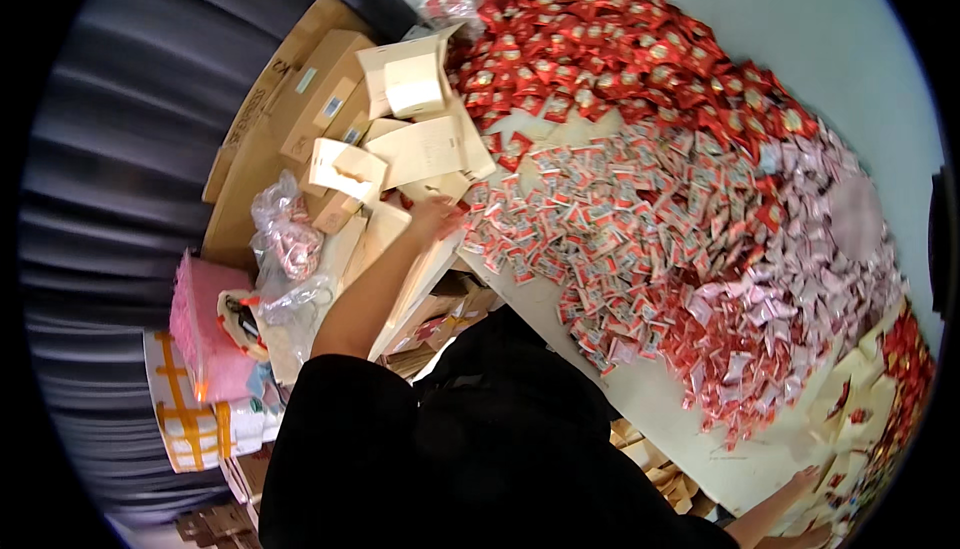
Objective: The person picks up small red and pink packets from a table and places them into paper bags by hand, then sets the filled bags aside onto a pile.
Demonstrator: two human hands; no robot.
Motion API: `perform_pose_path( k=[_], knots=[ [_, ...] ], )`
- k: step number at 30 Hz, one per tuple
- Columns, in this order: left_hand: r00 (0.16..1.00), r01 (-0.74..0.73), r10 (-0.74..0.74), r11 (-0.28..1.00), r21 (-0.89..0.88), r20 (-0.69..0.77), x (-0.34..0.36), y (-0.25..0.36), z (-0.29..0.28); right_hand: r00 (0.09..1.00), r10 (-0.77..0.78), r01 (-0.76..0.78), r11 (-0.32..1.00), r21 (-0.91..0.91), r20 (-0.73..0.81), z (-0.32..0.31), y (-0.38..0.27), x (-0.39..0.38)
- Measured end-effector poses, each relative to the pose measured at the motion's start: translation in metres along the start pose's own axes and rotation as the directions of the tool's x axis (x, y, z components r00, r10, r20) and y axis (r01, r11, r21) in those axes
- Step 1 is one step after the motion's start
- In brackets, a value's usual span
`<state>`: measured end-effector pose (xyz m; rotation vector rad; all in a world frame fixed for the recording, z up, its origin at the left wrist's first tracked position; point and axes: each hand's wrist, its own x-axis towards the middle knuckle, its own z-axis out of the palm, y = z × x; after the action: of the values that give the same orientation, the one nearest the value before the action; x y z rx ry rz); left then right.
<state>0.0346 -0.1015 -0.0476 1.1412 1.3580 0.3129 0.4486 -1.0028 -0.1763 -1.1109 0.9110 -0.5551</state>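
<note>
My left hand (436, 217) reaches to the seam between cream paper pieces (417, 149) and a broad heap of small white-and-red packets (600, 229). Its fingers are curled beside something red, too small to make out. At the lower right my right hand (800, 481) rests by the white table's edge near cream bags (850, 394), fingers extended. Red shiny wrapped pieces (620, 49) pile behind the packets, with pale pink ones (810, 239) on the right and red translucent sachets (725, 369) at the front.
Cardboard boxes (318, 99), clear plastic bags (285, 229) and a pink fluffy item (210, 329) line the left, beside a dark curtain (100, 199). A taped white box (185, 419) stands lower left. A second hand, seemingly another person's, shows at the bottom right edge.
</note>
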Motion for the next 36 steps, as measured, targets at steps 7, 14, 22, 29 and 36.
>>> perform_pose_path(
  k=[7,14,22,29,36],
  knots=[
    [0.928,-0.117,-0.144,0.762,-0.637,-0.343,0.096,-0.004,-0.101,0.969,-0.112,0.178,0.935,-0.307,0.220,0.055,0.041,-0.224],
    [0.907,0.099,-0.397,0.521,-0.848,-0.138,0.156,-0.011,-0.063,0.962,0.115,-0.053,0.968,-0.244,0.246,0.060,0.073,-0.334],
    [0.878,-0.173,-0.344,0.417,-0.892,-0.332,0.106,-0.001,-0.053,0.907,0.105,0.030,0.950,-0.312,0.408,0.115,0.078,-0.463],
    [0.690,0.493,0.587,0.046,-0.869,0.423,0.041,-0.022,-0.010,0.254,0.579,-0.234,0.814,-0.531,0.775,0.208,0.147,-0.700],
    [0.532,0.492,0.733,0.140,-0.859,0.424,0.050,0.018,0.048,-0.372,0.604,0.552,0.754,-0.355,0.705,0.230,0.144,-0.859]
  ],
)
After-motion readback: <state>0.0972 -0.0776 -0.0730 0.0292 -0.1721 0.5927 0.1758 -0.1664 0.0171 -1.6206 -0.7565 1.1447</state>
